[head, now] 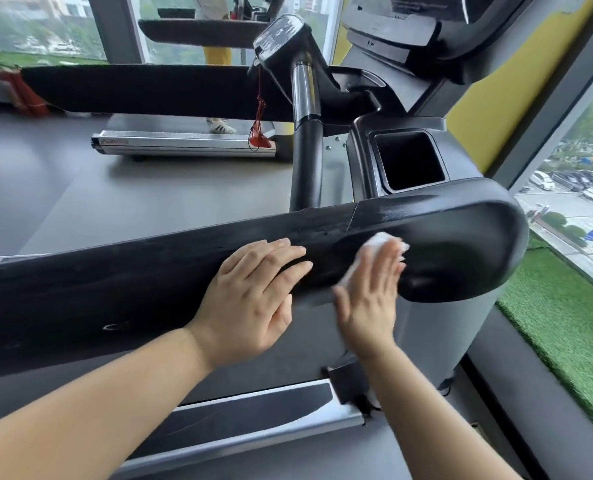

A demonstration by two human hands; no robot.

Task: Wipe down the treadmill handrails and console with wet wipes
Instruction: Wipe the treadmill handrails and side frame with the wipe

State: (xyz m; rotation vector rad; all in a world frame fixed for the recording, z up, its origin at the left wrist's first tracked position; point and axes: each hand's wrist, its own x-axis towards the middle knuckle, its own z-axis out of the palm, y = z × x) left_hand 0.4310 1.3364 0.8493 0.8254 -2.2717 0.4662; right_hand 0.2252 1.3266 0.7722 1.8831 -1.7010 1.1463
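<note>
I'd say this is partway in: the near handrail has damp streaks on top near its curved end, so that bit's probably done, while the console up top doesn't look touched yet. Left hand lies flat on the rail, fingers straight. Right hand is just beside it, flat too, pressing the white wet wipe against the rail's rounded end.

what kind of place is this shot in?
Most likely a gym, on an upper floor: a treadmill handrail up close, a second treadmill beside it, and large windows overlooking a car park.
</note>
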